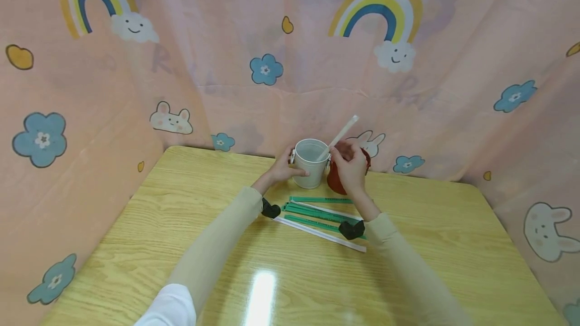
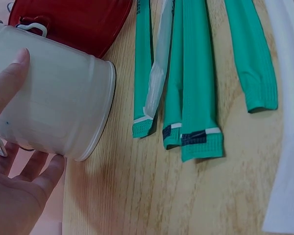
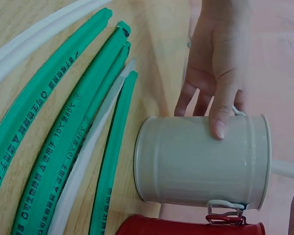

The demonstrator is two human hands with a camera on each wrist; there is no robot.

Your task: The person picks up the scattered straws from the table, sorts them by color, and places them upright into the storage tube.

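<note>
My left hand (image 1: 282,170) grips a small white metal bucket (image 1: 309,179) by its side, thumb across the front and fingers round the far side. A pale paper-wrapped straw (image 1: 346,130) leans in that bucket, its upper end sticking out past the rim. Thumb and fingertips of my right hand (image 1: 354,174) pinch the straw near the rim. Right beside the white bucket is a red bucket (image 1: 335,181), partly covered by my right hand in the head view. The left wrist view shows my thumb on the white bucket's wall (image 2: 54,88).
In front of the buckets lie several green-wrapped straws (image 1: 312,210) with dark printing, mixed with white-wrapped straws (image 1: 323,236). They rest on a wood-grain table (image 1: 181,245). Behind it hangs a pink patterned curtain (image 1: 217,64). Black wrist-camera mounts (image 1: 351,230) overlap the straws.
</note>
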